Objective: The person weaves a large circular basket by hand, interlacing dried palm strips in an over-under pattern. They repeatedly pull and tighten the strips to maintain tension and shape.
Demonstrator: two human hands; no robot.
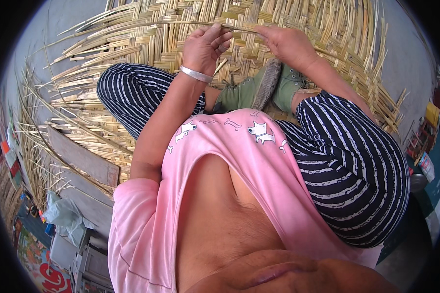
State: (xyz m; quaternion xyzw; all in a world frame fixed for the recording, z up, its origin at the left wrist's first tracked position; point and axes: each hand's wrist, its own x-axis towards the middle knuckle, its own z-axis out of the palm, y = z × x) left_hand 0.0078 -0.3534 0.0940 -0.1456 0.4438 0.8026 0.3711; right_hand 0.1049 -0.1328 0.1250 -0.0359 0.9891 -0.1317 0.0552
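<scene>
reed strip (239, 28), one, long and thin, ran between two hands above the woven mat (252, 49). the left hand's (208, 44) grip was together, thumb and fingertips clamped on the strip. the right hand (286, 44) met it at the fingertips, but the underside of that hand was hidden, so i could not tell whether its grip was clamped or merely resting there. the strip's right end was lost at that hand; to the left it ran out beyond the left hand and grew hard to tell from the strips behind it.

one silver bracelet (196, 73) circled the left wrist. nearer the body were two green shoes (239, 93), partly covered by the striped trousers (357, 171), and between them one long dark object (267, 85), whose kind was hard to make out. two printed dogs showed on the pink top (215, 129).

the mat spread under the legs, its far part cut off by the upper edge, its loose ends too many to count. one flat board (85, 156) lay to the left, and one pale plastic bag (66, 215) lower down. things along the right rim (425, 132) were too small and bent to name.
</scene>
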